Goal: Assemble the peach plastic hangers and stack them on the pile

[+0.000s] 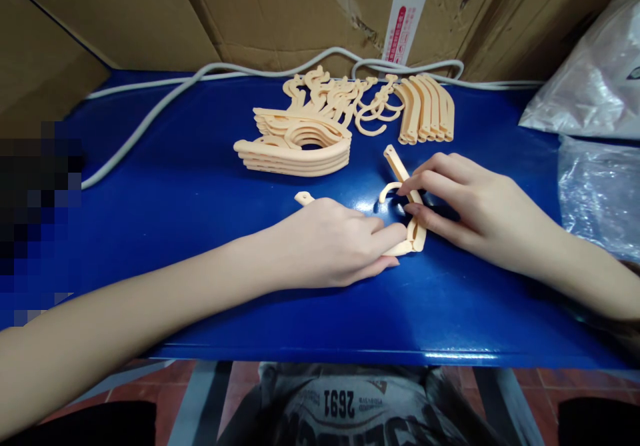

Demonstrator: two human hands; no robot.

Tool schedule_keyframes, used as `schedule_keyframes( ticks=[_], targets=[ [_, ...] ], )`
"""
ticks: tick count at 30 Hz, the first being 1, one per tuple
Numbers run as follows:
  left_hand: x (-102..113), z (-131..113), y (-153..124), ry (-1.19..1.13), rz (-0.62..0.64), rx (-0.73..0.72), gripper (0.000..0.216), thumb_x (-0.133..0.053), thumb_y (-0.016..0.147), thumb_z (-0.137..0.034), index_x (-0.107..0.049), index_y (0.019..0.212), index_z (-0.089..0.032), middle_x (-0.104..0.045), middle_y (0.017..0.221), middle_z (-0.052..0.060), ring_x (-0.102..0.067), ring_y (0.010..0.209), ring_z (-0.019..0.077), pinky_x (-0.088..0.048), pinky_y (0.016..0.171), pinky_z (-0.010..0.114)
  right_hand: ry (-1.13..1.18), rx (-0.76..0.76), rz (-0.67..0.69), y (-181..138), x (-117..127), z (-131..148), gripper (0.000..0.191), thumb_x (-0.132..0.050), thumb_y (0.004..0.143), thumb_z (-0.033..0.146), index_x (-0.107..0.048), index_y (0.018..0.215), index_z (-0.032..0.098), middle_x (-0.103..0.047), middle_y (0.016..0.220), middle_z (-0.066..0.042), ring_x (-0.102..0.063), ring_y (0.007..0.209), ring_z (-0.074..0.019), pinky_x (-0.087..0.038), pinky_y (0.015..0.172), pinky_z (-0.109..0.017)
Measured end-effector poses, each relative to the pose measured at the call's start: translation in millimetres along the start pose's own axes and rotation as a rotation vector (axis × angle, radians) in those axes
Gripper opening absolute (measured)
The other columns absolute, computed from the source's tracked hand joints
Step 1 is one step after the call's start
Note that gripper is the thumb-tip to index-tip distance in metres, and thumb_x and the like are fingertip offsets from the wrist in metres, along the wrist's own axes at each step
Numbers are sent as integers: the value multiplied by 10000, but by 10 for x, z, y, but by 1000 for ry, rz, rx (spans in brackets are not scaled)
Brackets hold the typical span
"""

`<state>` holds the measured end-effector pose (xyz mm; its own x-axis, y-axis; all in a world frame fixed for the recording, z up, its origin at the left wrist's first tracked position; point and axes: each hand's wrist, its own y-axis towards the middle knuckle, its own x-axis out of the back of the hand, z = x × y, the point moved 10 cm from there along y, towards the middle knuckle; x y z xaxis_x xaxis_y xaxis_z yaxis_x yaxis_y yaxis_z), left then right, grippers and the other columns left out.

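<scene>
A peach plastic folding hanger (400, 166) lies on the blue table (200, 186), partly under both hands. My left hand (330, 243) is closed over its left arm, whose tip (303, 198) pokes out behind the knuckles. My right hand (460, 199) pinches the hanger's right arm and hook near the middle joint. Behind them lies a stack of assembled hangers (295, 146), a cluster of loose hooks (370, 103), and a row of curved hanger arms (425, 109).
A grey cable (150, 116) runs along the table's back and left. Cardboard boxes (280, 13) stand behind the table. Clear plastic bags (595, 79) lie at the right. The table's front edge (350, 356) is close to my body.
</scene>
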<state>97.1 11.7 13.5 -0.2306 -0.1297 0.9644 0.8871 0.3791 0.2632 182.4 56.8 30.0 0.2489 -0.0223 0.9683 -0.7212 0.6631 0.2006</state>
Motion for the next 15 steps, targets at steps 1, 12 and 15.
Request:
schedule_keyframes(
  ticks=[1,12,15],
  targets=[
    [3,0,0,-2,-3,1,212,-501,1065,-342,-637,1105,-185,-745,801,-7,-740,679,174,-308,456,317,0,1,1,0,-1,0,221,-500,1026,332,-666,1124,224,-684,1076,-114,-662,966,-276,-553,795,-423],
    [17,12,7,-21,-17,10,205,-519,1059,-340,-630,1117,-178,-747,807,-2,-734,666,186,-272,471,321,-22,7,15,-4,-23,4,236,-482,1035,339,-658,1128,212,-682,1093,-126,-663,980,-285,-564,804,-439],
    [17,11,8,-30,-15,9,188,-525,1054,-337,-616,1094,-177,-741,797,-2,-732,666,185,-257,472,320,-30,14,22,-3,-19,8,231,-481,1038,339,-653,1135,221,-679,1098,-121,-663,982,-281,-564,807,-434]
  ],
)
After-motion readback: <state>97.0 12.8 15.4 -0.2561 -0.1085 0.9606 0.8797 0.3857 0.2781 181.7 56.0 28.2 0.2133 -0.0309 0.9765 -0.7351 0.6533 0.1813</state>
